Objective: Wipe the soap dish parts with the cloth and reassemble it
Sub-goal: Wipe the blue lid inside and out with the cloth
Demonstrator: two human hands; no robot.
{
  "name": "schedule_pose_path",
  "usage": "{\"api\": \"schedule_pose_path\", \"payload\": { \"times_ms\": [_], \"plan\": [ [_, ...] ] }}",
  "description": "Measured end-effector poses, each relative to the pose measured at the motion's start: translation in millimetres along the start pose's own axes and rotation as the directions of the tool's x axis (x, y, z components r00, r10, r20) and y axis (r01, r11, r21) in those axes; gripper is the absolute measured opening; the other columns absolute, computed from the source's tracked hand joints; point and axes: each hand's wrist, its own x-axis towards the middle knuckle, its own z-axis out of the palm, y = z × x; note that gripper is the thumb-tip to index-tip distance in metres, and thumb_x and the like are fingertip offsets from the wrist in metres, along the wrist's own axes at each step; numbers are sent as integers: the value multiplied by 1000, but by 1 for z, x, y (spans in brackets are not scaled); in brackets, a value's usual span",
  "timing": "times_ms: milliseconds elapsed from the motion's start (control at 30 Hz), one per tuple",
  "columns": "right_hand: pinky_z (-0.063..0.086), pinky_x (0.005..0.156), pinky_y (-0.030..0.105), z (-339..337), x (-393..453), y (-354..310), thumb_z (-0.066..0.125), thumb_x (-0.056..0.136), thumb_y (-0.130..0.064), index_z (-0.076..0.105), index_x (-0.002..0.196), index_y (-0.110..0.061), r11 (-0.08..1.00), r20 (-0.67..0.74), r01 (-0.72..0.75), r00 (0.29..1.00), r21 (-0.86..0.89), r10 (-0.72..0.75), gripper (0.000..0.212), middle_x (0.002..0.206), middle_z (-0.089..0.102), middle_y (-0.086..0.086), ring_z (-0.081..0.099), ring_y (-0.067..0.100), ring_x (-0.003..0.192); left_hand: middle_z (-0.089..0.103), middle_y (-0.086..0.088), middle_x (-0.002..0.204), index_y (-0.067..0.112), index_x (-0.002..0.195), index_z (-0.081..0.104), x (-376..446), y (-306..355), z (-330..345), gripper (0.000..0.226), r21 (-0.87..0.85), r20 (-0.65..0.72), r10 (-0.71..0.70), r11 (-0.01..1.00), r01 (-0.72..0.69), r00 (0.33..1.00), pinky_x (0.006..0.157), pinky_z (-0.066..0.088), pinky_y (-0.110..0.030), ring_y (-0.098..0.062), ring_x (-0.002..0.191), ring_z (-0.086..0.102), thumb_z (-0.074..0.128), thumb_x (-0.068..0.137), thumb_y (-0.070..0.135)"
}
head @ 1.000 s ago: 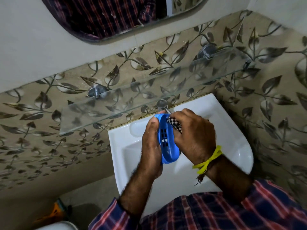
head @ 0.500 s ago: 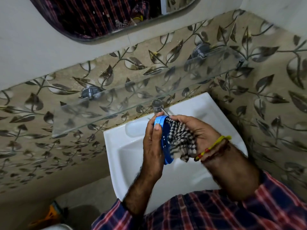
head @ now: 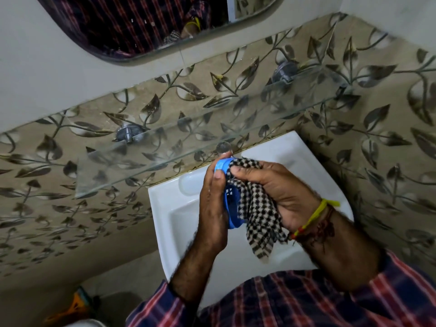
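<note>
A blue soap dish part (head: 232, 204) is held on edge at the centre of the frame, above a white washbasin (head: 188, 208). It is gripped by the left hand (head: 213, 208), whose fingers are curled round its outer side, with the thumb laid along the rim near the top. Small drain slots can be seen in its inner face; nothing else can be made out inside it. A black-and-white checked cloth (head: 258, 208) is pinched by the right hand (head: 280, 192) and pressed against the top rim and inner face of the dish part, the thumb being closed on the cloth; the loose end is left hanging toward the lower centre. The basin bowl is seen bare where it is not covered by the hands. A glass shelf (head: 165, 149) is fixed across the leaf-patterned tiles, from centre left to upper right. A mirror (head: 141, 24) is seen at the upper edge.
</note>
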Motion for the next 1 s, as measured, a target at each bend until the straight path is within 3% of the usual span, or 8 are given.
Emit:
{"api": "schedule_pose_path", "payload": {
  "times_ms": [200, 367, 467, 600, 700, 767, 867, 1000],
  "plan": [
    [60, 78, 38, 0, 0, 7, 64, 89, 1, 70, 104, 3, 961, 49, 154, 988, -228, -147, 16, 93, 72, 21, 70, 28, 81, 60, -21, 136, 17, 140, 53, -4, 0, -3, 49, -89, 11, -46, 995, 47, 999, 113, 39, -56, -36, 130, 56, 39, 103, 44],
    [53, 49, 22, -12, -14, -9, 72, 86, -2, 72, 93, 1, 794, 60, 344, 929, -501, -365, 8, 73, 71, 8, 66, 14, 57, 74, -10, 117, 24, 122, 70, 0, 6, -13, 53, -303, 2, -248, 923, 237, 969, 84, 60, -37, -24, 104, 72, 26, 106, 48],
    [55, 58, 26, -17, -16, -11, 77, 83, -11, 75, 90, -11, 580, 22, 417, 825, -700, -565, 8, 73, 75, 0, 69, 10, 62, 75, -6, 107, 21, 132, 63, 3, 6, -14, 55, -382, 23, -293, 881, 279, 956, 70, 62, -36, -21, 86, 73, 28, 103, 52],
    [59, 71, 34, -6, -14, 6, 79, 79, -29, 73, 89, -15, 238, 62, 301, 729, -923, -681, 18, 80, 74, -3, 70, 15, 76, 67, -9, 129, 24, 142, 54, 0, 9, -3, 59, -370, 31, -310, 880, 299, 950, 99, 51, -44, -25, 113, 65, 28, 100, 56],
    [56, 71, 33, 7, -9, 17, 75, 80, -29, 72, 92, -21, 3, 153, 260, 579, -966, -801, 15, 91, 72, -1, 68, 24, 82, 66, -11, 132, 21, 142, 53, -4, 8, 3, 62, -363, 61, -320, 875, 320, 945, 90, 57, -37, -24, 117, 66, 31, 98, 58],
    [53, 68, 31, 9, -4, 23, 75, 79, -26, 73, 96, -25, -60, 182, 245, 511, -968, -840, 17, 94, 71, -4, 68, 23, 83, 61, -13, 140, 18, 146, 49, -8, 5, 4, 66, -347, 65, -343, 873, 344, 937, 90, 57, -36, -27, 124, 61, 32, 98, 60],
    [56, 65, 33, 8, -1, 33, 74, 80, -25, 72, 100, -22, -78, 210, 267, 515, -961, -831, 21, 94, 69, -4, 67, 21, 81, 62, -12, 138, 17, 146, 50, -12, 5, 4, 65, -330, 16, -371, 875, 356, 928, 89, 58, -35, -27, 125, 61, 35, 98, 59],
    [57, 74, 36, 0, -4, 32, 71, 80, -20, 73, 103, -20, -16, 336, 455, 633, -890, -697, 23, 99, 67, -7, 64, 13, 88, 69, -10, 126, 17, 140, 56, -13, 8, 0, 57, -382, 1, -375, 857, 347, 927, 89, 59, -35, -23, 112, 68, 36, 101, 53]
  ]
}}
